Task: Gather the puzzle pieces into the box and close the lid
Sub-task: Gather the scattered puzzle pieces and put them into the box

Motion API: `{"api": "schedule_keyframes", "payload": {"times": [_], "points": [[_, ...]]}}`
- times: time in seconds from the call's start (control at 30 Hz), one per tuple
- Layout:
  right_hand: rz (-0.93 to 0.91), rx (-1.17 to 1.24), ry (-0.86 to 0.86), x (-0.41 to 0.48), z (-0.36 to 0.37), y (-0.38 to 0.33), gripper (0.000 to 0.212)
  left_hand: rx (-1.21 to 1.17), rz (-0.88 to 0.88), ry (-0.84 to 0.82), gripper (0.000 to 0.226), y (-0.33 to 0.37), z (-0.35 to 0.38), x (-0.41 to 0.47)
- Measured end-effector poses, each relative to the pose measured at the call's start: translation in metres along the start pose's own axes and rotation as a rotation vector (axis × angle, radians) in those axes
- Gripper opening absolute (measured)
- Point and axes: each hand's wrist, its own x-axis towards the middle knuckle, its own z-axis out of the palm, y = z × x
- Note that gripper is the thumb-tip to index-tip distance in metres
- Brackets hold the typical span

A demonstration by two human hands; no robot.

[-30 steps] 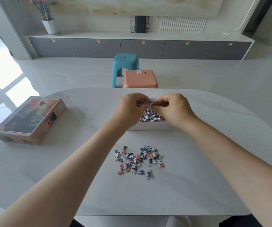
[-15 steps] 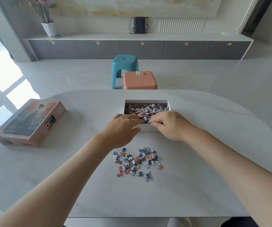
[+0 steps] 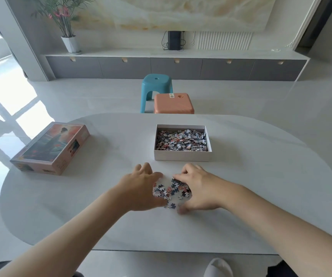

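Note:
An open white box (image 3: 182, 156) stands on the table a little right of centre, holding many small puzzle pieces. In front of it lies a loose heap of puzzle pieces (image 3: 170, 190) in blue, white and pink. My left hand (image 3: 141, 188) cups the heap from the left and my right hand (image 3: 196, 188) cups it from the right, fingers spread and curled on the table. Both hands touch the pieces and cover part of the heap. The lid (image 3: 51, 146), with a painted picture on top, lies at the table's left.
The white oval table (image 3: 261, 186) ends just in front of me. Beyond its far edge stand a blue stool (image 3: 156, 84) and a salmon stool (image 3: 173, 103). A long grey cabinet runs along the back wall, with a potted plant at its left.
Both hands left the box, where they had dropped pieces, and came back toward me. They now close in around the loose heap, which looks pushed tighter together.

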Motion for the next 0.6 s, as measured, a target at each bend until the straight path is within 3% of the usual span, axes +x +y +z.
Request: {"api": "schedule_keyframes", "payload": {"times": [0.1,0.17,0.37,0.5,0.6], "points": [[-0.001,0.098,0.034,0.003,0.001,-0.005,0.055,-0.161,0.036,0.036,0.055,0.004,0.009,0.001],[0.007,0.118,0.072,0.004,0.0,-0.006,0.041,-0.239,0.107,0.057,0.043,0.011,0.01,0.004],[0.088,0.155,0.135,-0.002,-0.012,0.003,0.049,-0.382,0.083,0.116,0.04,0.009,-0.01,0.008],[0.229,0.06,-0.04,-0.011,-0.02,0.006,0.073,-0.092,-0.026,-0.117,0.076,-0.007,-0.015,-0.002],[0.216,0.117,-0.02,-0.007,-0.014,0.003,0.06,-0.138,-0.022,-0.127,0.067,-0.001,-0.006,-0.003]]}}
